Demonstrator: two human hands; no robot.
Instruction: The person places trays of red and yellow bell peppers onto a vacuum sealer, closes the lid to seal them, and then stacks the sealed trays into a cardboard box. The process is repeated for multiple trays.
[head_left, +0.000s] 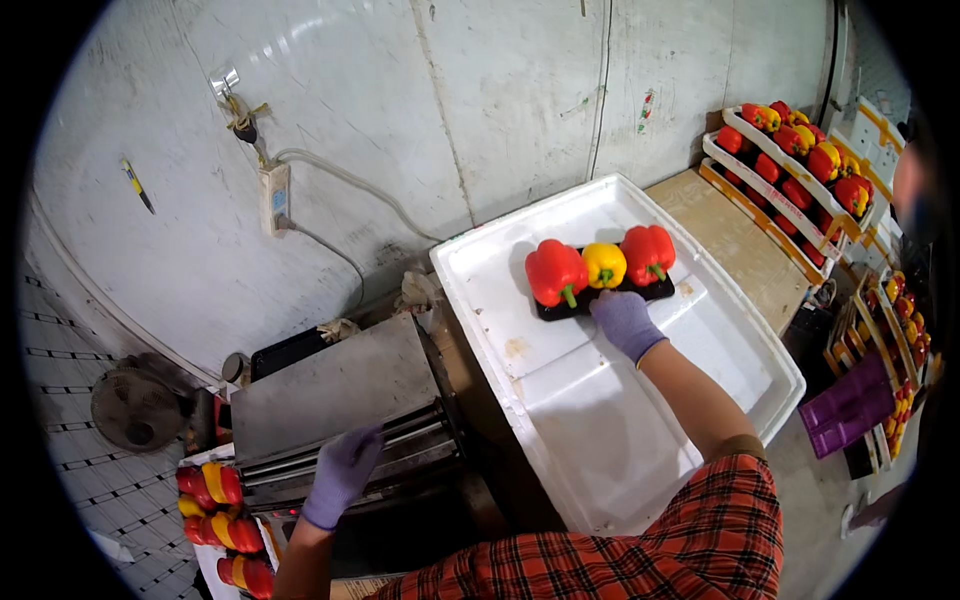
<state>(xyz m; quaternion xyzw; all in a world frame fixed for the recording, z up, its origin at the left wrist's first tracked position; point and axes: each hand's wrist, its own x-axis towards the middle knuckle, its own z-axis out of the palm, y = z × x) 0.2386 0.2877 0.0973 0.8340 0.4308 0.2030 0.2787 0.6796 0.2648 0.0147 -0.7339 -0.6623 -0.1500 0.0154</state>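
Note:
A black tray (556, 310) holds two red bell peppers (556, 271) with a yellow bell pepper (604, 262) between them. It lies in a large white foam box (495, 330). My right hand (628, 324), in a lavender knit glove, has its fingertips at the tray's front edge, just below the yellow pepper. Whether they grip the rim is hidden. To the left, my left hand (345, 472), gloved alike, is over the front rollers of a metal machine (337, 390), which looks like a tray film wrapper. Its fingers look curled, and nothing shows clearly in them.
Wrapped pepper packs (225, 517) lie at lower left near a fan (137, 409). A power strip (275, 199) hangs on the wall, its cable behind the machine. Stacked foam boxes of peppers (787, 176) stand at right, near another person (911, 187) and a purple crate (851, 405).

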